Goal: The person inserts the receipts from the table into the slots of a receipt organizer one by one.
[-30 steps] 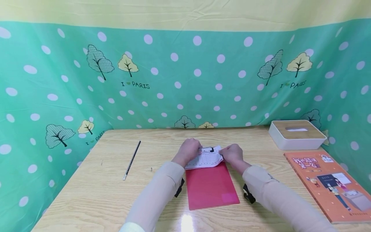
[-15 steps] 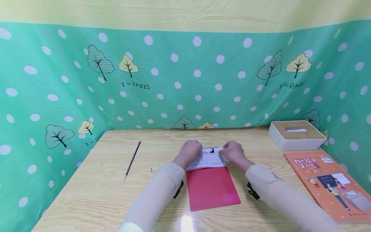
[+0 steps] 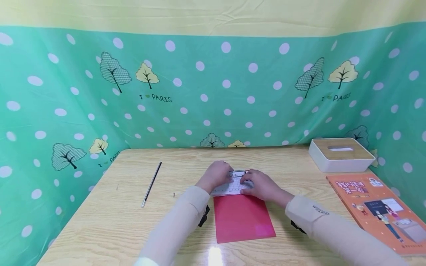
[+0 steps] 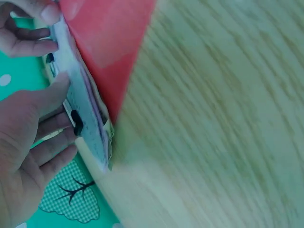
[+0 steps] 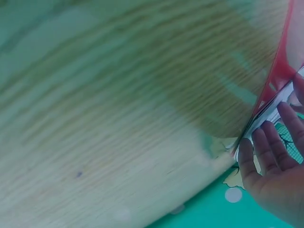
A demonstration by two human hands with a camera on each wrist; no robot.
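Note:
A red clipboard (image 3: 244,218) lies on the table, its metal clip (image 3: 238,172) at the far end. Folded white sheets (image 3: 227,190) printed with a grid cover its far part, bunched into a thick stack (image 4: 90,107) in the left wrist view. My left hand (image 3: 217,176) is at the clip's left end, thumb on the sheets and fingers around the clip side. From the right, my right hand (image 3: 261,186) reaches over the sheets, thumb at their near edge. Its fingers (image 5: 266,142) lie spread and fairly straight against the papers in the right wrist view.
A pencil (image 3: 151,184) lies on the table (image 3: 110,221) to the left. At the back right stands a white tissue box (image 3: 339,165) with a wooden top, and an orange book (image 3: 372,221) lies in front of it. A dotted green curtain (image 3: 186,122) hangs behind.
My right hand has moved left from the sheets' right edge onto their top, its fingers less curled. The sheets lie flatter and lower. My left hand has stayed at the clip.

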